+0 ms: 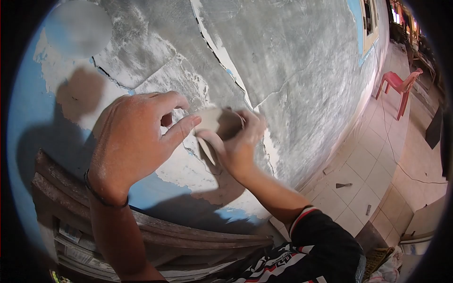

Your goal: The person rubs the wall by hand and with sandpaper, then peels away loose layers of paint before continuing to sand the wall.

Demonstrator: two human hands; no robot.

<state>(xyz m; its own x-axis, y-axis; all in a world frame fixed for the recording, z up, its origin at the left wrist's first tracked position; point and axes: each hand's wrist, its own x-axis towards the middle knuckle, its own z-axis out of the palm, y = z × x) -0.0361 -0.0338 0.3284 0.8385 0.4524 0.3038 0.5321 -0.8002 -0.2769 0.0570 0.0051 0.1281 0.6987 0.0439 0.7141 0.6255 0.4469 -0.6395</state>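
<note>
My right hand [241,150] is closed on a curled piece of sandpaper [223,123], pinched between thumb and fingers in front of the wall [302,61]. The sheet is beige-brown and bends into a loop. Just left of it is my left hand [134,134], dusty with white powder, its thumb and forefinger apart with nothing between them. The left thumb tip overlaps the sheet's edge in this view. Behind both hands the wall shows grey plaster, white filler patches, peeling blue paint and a long dark crack [212,49].
Below the hands runs a brown wooden piece of furniture [188,238] along the wall. On the tiled floor at right stand a red plastic chair [401,87] and a small scraper-like tool [344,185]. A thin cable [398,162] crosses the floor. A window frame [370,26] is at upper right.
</note>
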